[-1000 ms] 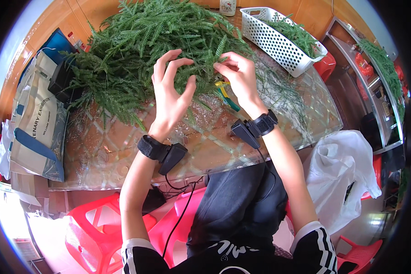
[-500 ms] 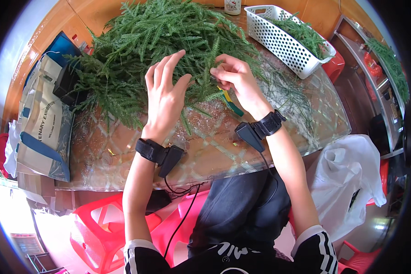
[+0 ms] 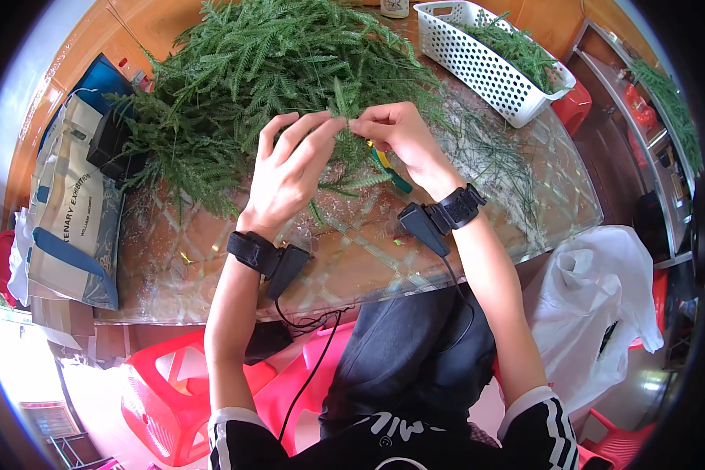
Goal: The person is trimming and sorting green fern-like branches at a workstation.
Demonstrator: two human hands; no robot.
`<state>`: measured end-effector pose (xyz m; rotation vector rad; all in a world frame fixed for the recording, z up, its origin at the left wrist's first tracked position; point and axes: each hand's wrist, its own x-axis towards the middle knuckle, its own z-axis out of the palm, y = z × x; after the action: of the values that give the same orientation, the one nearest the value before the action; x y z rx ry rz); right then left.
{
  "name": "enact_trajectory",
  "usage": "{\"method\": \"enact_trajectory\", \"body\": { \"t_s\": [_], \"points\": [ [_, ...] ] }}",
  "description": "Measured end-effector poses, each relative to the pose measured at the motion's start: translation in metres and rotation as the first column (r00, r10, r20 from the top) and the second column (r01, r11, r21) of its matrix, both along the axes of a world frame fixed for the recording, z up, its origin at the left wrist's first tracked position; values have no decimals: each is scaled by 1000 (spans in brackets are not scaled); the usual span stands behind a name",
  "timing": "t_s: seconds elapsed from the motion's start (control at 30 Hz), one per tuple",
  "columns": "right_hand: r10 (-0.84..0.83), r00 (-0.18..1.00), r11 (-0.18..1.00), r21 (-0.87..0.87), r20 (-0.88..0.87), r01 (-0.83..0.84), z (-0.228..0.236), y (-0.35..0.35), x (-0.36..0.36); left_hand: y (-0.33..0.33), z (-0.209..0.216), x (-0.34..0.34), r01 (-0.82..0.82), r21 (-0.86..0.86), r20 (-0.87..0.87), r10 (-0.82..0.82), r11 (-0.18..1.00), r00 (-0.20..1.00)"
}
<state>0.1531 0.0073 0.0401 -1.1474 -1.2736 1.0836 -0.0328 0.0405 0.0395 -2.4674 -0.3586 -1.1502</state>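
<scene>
Both hands meet over the glass table (image 3: 478,235): the left hand (image 3: 290,176) and right hand (image 3: 399,137) pinch together on one green fern sprig (image 3: 343,106), held between their fingertips just above the big fern heap (image 3: 274,70). The thin stem may snap or shed leaflets if the pinches pull apart too hard, and it may snag neighbouring fronds just beyond the grip and drag them off the heap.

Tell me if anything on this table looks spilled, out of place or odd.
Loose green needles lie scattered over the glass tabletop right of the big fern pile, beside the white basket. A green-and-yellow tool sits half buried under sprigs below the right hand. Nothing looks damaged.
</scene>
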Motion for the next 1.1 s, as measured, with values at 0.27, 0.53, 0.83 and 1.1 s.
{"method": "enact_trajectory", "body": {
  "t_s": [0.27, 0.53, 0.83, 1.1],
  "points": [
    [100, 994, 994, 44, -48, -98, -2, -2, 3, -6, 12, 3, 32, -165, -61, -43, 986, 997],
    [92, 996, 994, 53, 21, -93, 1, -2, 3, 0, 9, 4, 5, -260, -116, -36, 966, 993],
    [-163, 891, 978, 192, 424, 87, 13, -10, -3, 5, 4, 0, -173, -170, -145, 149, 970, 978],
    [-372, 787, 731, 678, 492, -78, -5, 5, -9, 4, 6, 0, -235, -135, -76, 226, 963, 971]
  ]
}}
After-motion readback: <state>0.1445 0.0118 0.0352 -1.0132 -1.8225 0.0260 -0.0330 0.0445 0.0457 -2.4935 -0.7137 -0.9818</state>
